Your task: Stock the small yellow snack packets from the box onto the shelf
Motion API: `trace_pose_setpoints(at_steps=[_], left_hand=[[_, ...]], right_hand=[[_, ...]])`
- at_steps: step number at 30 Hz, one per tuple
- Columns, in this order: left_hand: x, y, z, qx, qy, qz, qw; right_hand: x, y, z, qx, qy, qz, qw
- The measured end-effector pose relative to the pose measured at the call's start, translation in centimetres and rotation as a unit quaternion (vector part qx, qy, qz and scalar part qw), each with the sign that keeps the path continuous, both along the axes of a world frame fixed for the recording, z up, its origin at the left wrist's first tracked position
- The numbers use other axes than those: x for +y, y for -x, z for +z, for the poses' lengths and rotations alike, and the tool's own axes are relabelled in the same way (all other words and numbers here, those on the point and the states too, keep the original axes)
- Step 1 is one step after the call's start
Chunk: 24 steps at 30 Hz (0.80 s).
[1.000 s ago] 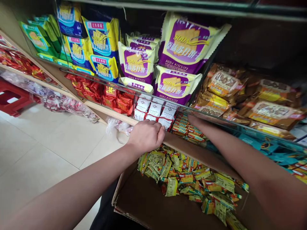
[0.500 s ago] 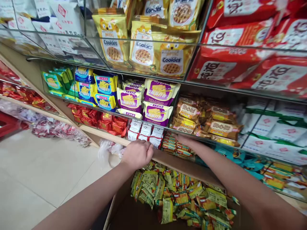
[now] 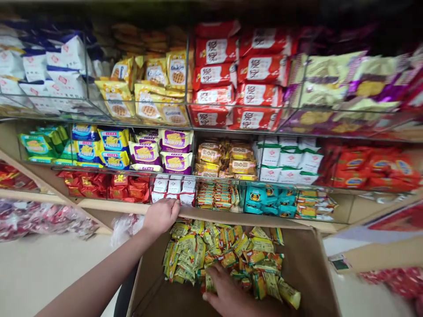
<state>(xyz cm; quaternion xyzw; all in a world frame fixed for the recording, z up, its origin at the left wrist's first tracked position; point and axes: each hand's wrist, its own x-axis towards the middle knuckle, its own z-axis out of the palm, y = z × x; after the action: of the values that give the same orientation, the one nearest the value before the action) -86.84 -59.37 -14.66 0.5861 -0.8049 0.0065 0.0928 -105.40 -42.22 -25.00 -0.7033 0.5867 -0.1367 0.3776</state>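
My left hand (image 3: 162,215) is closed over the far left rim of a cardboard box (image 3: 317,264). Loose snack packets (image 3: 190,255) in yellow, green and orange wrappers lie heaped in the box. Down among them reaches my right hand (image 3: 228,288), thumb and fingers apart, touching the packets near the front of the heap; its fingertips are partly hidden. Just beyond the box rim, a shelf compartment holds stacked orange-and-green packets (image 3: 218,196). Small white-and-red packets (image 3: 174,187) stand to the left of that stack, beyond my left hand.
Glass-fronted shelves rise ahead, with teal packets (image 3: 269,200), brown packets (image 3: 226,158) and purple soda biscuits (image 3: 176,152). Cookie bags (image 3: 148,103) and red bags (image 3: 259,92) fill the upper shelf. Bagged red goods (image 3: 46,220) lie low at left, above the tiled floor (image 3: 49,273).
My right hand has come out of the shelf compartment of orange-and-green packets and down into the box. My left hand stays on the rim. The view has swung right and takes in more shelf.
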Motion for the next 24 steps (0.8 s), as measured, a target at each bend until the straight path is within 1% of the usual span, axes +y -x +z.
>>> trace_pose_setpoints(at_steps=[1,2,3,5,7,8,10,11,13,14,15,16,17,18,19,20,21,22,23,24], left_hand=[[0.1,0.1,0.2,0.000,0.000,-0.007,1.000],[0.1,0.2,0.4,0.006,0.002,-0.016,1.000],[0.3,0.3,0.7,0.019,0.007,-0.028,0.999],[1.0,0.4,1.2,0.061,0.031,-0.058,0.996],[2.4,0.5,1.4,0.108,0.068,-0.096,0.987],[3.4,0.4,1.2,0.127,0.086,-0.116,0.981],[5.9,0.3,0.4,0.166,0.103,-0.157,0.968],[7.2,0.4,-0.3,0.187,0.091,-0.175,0.962],[9.7,0.7,-2.0,0.241,0.027,-0.188,0.952],[10.7,1.1,-2.8,0.272,-0.021,-0.177,0.946],[11.6,1.7,-3.6,0.307,-0.074,-0.151,0.937],[12.4,2.4,-4.3,0.345,-0.133,-0.112,0.922],[12.9,3.2,-4.9,0.386,-0.199,-0.065,0.898],[13.4,4.2,-5.3,0.427,-0.273,-0.018,0.862],[13.7,5.1,-5.6,0.462,-0.348,0.021,0.815],[14.0,6.0,-5.7,0.491,-0.413,0.047,0.766],[14.3,6.9,-5.8,0.512,-0.458,0.060,0.724],[14.5,7.6,-5.7,0.529,-0.480,0.061,0.697],[14.7,8.2,-5.6,0.543,-0.482,0.053,0.686],[14.8,8.7,-5.5,0.556,-0.470,0.040,0.684]], right_hand=[[-0.3,-0.8,-1.8,0.024,-0.015,-0.024,0.999],[-0.8,-1.5,-3.1,0.051,-0.015,-0.047,0.998],[-1.3,-2.0,-4.1,0.078,-0.011,-0.061,0.995],[-2.0,-2.5,-4.9,0.118,-0.003,-0.079,0.990],[-2.3,-2.4,-4.9,0.132,-0.005,-0.096,0.987],[-2.4,-2.1,-4.7,0.130,-0.007,-0.107,0.986],[-2.4,-1.0,-4.3,0.109,-0.005,-0.125,0.986],[-2.4,-0.2,-4.0,0.093,0.000,-0.132,0.987],[-2.3,1.4,-3.4,0.052,0.012,-0.150,0.987],[-2.2,2.1,-3.0,0.037,0.019,-0.160,0.986],[-1.9,2.7,-2.6,0.013,0.026,-0.174,0.984],[-1.6,3.2,-2.0,-0.032,0.029,-0.195,0.980],[-1.1,3.5,-1.4,-0.100,0.029,-0.223,0.969],[-0.5,3.6,-0.8,-0.188,0.026,-0.254,0.949],[0.1,3.5,-0.1,-0.285,0.023,-0.285,0.915],[0.8,3.3,0.6,-0.376,0.021,-0.312,0.872],[1.4,3.0,1.2,-0.447,0.022,-0.333,0.830],[1.9,2.7,1.8,-0.492,0.024,-0.350,0.797],[2.3,2.5,2.3,-0.520,0.024,-0.368,0.771],[2.6,2.4,2.6,-0.534,0.020,-0.388,0.751]])
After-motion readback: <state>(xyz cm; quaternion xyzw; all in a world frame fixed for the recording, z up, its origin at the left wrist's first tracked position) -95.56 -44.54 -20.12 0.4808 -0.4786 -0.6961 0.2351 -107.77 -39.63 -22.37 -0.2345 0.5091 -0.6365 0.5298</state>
